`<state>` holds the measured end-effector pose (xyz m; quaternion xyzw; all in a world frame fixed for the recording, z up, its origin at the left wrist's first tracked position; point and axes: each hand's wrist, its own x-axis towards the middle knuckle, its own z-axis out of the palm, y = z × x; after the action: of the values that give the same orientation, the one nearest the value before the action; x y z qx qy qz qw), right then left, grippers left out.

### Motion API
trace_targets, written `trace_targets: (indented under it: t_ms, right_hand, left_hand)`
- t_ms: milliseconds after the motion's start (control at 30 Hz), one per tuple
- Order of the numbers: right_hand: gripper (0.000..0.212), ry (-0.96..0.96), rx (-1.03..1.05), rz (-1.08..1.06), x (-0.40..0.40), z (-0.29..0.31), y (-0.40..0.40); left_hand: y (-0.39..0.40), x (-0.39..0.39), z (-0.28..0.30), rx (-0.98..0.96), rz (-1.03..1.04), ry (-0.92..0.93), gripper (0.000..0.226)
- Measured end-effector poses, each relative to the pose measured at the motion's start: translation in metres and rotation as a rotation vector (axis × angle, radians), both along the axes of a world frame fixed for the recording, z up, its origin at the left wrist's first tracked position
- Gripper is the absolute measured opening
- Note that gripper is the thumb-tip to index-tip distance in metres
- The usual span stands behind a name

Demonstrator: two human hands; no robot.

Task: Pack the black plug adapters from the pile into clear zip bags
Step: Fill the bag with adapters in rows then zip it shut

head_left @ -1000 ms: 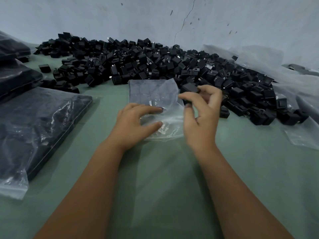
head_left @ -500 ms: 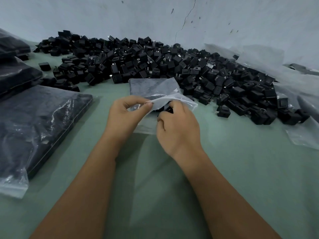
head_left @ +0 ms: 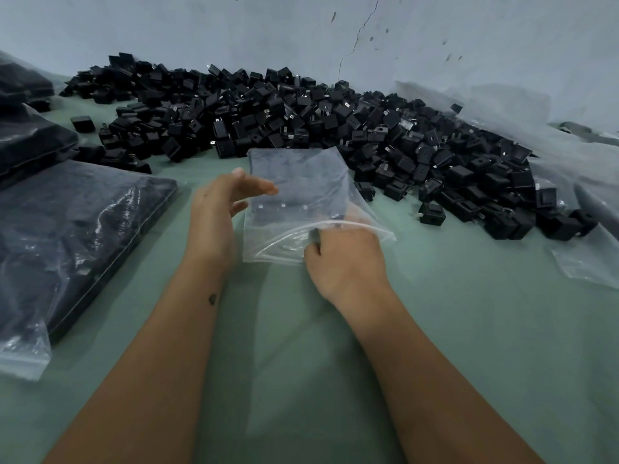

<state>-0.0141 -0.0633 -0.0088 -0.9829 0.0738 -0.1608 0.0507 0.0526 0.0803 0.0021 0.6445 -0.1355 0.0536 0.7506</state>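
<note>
Left hand (head_left: 217,216) now off bag (head_left: 298,182)

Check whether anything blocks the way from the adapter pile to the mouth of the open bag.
Nothing visible does. The clear zip bag lies just in front of the adapter pile on bare green table. Its mouth faces the person, and the right hand is inside it.

Your table (head_left: 469,329) is a flat pale green all over, no pattern. The plug adapters (head_left: 301,122) piled at its far side are solid black, a few with silvery prongs. The zip bag (head_left: 301,182) just in front of that pile is clear and greyish. At the table's left edge, the filled bags (head_left: 77,229) look glossy black under clear plastic. Behind the table, the wall (head_left: 201,28) is pale blue-grey with 1 dark crack.
</note>
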Motion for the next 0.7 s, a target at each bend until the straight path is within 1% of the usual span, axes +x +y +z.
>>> trace_targets:
  t_ms: [67,133,233,400,567,700]
  right_hand:
    - [0.02,-0.061,-0.048,-0.022,0.001,0.0,0.001]
    - [0.021,-0.085,-0.068,-0.048,0.001,-0.001,0.002]
    - [0.029,-0.037,-0.066,-0.065,0.002,-0.004,0.002]
    - [0.04,0.071,0.034,-0.03,0.005,-0.008,-0.003]
    - [0.033,0.092,0.05,0.007,0.006,-0.011,-0.006]
    - [0.037,0.096,0.037,0.059,0.006,-0.009,-0.006]
  left_hand:
    - [-0.001,-0.001,0.0,0.006,0.014,0.012,0.037]
    - [-0.003,-0.002,0.0,0.02,0.023,0.008,0.036]
    - [-0.004,-0.004,-0.001,0.023,0.034,0.002,0.035]
    - [-0.003,-0.002,-0.001,0.021,0.02,0.008,0.033]
    - [-0.004,-0.003,-0.001,0.019,0.026,0.025,0.032]
    - [-0.005,-0.003,-0.001,0.021,0.029,0.028,0.032]
